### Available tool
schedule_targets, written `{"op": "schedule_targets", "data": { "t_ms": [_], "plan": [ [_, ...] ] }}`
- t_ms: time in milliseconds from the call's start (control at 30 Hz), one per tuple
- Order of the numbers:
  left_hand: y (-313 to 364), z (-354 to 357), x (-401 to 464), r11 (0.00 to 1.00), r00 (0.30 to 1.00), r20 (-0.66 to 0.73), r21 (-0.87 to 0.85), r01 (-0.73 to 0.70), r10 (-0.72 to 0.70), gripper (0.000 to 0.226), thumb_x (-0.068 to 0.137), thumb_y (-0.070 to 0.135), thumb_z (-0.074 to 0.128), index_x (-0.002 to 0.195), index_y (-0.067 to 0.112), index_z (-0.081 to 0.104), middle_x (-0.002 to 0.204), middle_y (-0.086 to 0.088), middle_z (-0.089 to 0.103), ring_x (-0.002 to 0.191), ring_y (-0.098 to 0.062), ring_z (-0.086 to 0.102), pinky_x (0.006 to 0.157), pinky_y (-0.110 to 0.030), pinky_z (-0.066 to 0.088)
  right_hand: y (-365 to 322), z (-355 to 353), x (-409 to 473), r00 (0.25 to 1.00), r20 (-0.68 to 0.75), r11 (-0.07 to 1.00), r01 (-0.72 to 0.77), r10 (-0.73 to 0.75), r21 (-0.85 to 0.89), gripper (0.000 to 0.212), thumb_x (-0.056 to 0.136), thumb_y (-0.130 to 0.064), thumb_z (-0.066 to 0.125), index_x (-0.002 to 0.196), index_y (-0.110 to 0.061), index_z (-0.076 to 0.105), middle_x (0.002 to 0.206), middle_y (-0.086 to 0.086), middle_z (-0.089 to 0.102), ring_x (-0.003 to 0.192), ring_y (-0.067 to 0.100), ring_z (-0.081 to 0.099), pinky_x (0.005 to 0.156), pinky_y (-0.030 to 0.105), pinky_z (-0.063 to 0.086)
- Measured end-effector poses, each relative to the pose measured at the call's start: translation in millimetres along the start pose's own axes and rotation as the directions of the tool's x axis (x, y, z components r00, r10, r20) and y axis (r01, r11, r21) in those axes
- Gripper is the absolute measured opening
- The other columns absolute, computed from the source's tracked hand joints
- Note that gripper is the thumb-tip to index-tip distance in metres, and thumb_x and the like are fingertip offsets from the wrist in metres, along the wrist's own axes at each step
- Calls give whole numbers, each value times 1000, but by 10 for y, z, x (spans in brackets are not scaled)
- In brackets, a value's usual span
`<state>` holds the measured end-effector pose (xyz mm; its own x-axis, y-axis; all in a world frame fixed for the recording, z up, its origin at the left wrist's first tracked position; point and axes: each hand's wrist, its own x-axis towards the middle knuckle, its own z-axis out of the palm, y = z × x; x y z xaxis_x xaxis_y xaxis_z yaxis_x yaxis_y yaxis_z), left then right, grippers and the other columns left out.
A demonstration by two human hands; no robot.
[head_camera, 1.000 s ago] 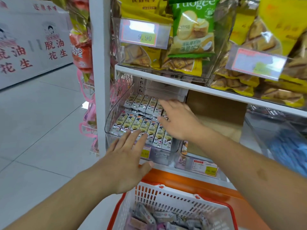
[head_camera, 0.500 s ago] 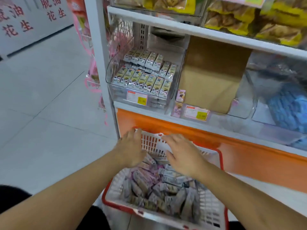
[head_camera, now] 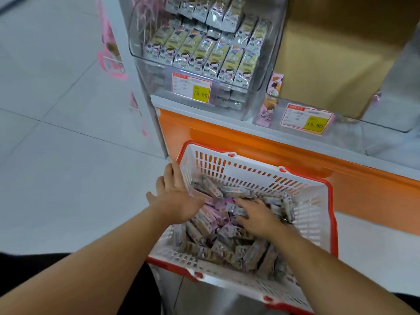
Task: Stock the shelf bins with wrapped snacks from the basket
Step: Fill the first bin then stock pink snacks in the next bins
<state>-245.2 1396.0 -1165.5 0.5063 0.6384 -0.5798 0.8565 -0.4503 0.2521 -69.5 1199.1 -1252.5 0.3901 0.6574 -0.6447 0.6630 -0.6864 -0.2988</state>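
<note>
A white basket with a red rim [head_camera: 250, 164] sits below the shelf, filled with several wrapped snacks [head_camera: 227, 237] in pink and tan wrappers. My left hand [head_camera: 176, 196] lies at the basket's left wall, fingers straight, its palm against the snack pile. My right hand [head_camera: 259, 217] is spread flat on the snacks in the middle of the basket, fingers reaching left over one wrapper. Above, a clear shelf bin [head_camera: 256, 87] holds rows of yellow-and-white wrapped snacks [head_camera: 204, 53]. A second clear bin [head_camera: 341, 123] to its right has pink snacks [head_camera: 270, 101] at its left edge.
An orange shelf base [head_camera: 261, 142] runs behind the basket. A brown cardboard box [head_camera: 329, 53] fills the space above the right bin. Price tags [head_camera: 192, 87] hang on both bins. Pale floor tiles [head_camera: 56, 155] spread to the left. The basket rests on a metal surface [head_camera: 204, 298].
Both hands have come down from the shelf bin into the basket. My right hand has pushed deeper onto the snack pile, and my view has tilted further down.
</note>
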Motion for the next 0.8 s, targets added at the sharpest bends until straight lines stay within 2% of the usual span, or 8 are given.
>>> {"op": "schedule_targets", "data": {
  "t_ms": [133, 333, 433, 500, 567, 633, 733, 800],
  "plan": [
    [20, -11, 7, 1000, 1000, 23, 14, 16, -16, 127, 80, 88, 43, 148, 24, -43, 164, 7, -33, 156, -35, -6, 119, -68, 17, -17, 33, 85, 999, -36, 1000, -16, 17, 11, 62, 97, -31, 74, 153, -33, 48, 153, -1, 53, 137, 29, 48, 111, 48, 47],
    [59, -115, -48, 1000, 998, 57, -15, 19, -19, 122, 86, 82, 48, 151, 26, -38, 167, 5, -28, 156, -37, -3, 121, -69, 14, -129, -242, -149, 988, -147, 999, 40, -42, -15, 12, 95, -25, 75, 105, -30, 71, 122, -8, 59, 112, 21, 61, 92, 41, 55],
    [180, -259, -177, 996, 999, 2, 76, 45, -45, 104, 97, 66, 49, 161, 19, -18, 172, -4, -16, 158, -38, -7, 124, -67, 6, -293, -656, -357, 967, -227, 993, 121, -118, 1, 10, 93, -27, 76, 93, -32, 68, 101, -13, 61, 96, 13, 62, 86, 37, 56],
    [314, -446, -253, 994, 998, -57, 98, 39, -33, 87, 98, 57, 52, 163, 15, 11, 171, -12, 5, 157, -39, 9, 124, -62, 17, -449, -1025, -526, 957, -241, 979, 186, -160, 89, 8, 93, -23, 74, 97, -29, 70, 98, -16, 63, 91, 7, 63, 86, 36, 56],
    [471, -764, -328, 996, 996, -19, -6, -92, 92, 62, 100, 47, 55, 149, 11, 45, 150, -19, 46, 131, -32, 50, 107, -47, 46, -620, -1422, -747, 949, -255, 938, 247, -185, 241, 11, 93, -16, 76, 100, -25, 73, 100, -12, 67, 92, 4, 65, 87, 36, 58],
    [621, -1114, -433, 943, 951, 74, -169, -286, 301, 48, 99, 46, 60, 129, 10, 67, 124, -13, 66, 101, -20, 62, 88, -34, 51, -786, -1791, -1044, 929, -297, 862, 330, -223, 385, 18, 92, -5, 76, 103, -19, 74, 104, -1, 72, 97, 11, 71, 84, 35, 61],
    [786, -1529, -705, 822, 834, 160, -341, -455, 528, 58, 77, 69, 75, 121, 31, 70, 121, 9, 71, 114, -13, 64, 105, -41, 50, -918, -2171, -1532, 874, -402, 737, 459, -273, 497, 32, 88, 14, 69, 111, -8, 72, 109, 13, 74, 100, 12, 73, 70, 24, 58],
    [839, -1633, -834, 763, 743, 222, -347, -545, 631, 59, 72, 63, 81, 119, 31, 69, 118, 9, 74, 116, -16, 68, 106, -49, 51, -950, -2302, -1775, 832, -476, 684, 525, -285, 506, 40, 84, 20, 68, 112, -9, 73, 111, 13, 74, 106, 15, 73, 79, 25, 59]
  ]
}}
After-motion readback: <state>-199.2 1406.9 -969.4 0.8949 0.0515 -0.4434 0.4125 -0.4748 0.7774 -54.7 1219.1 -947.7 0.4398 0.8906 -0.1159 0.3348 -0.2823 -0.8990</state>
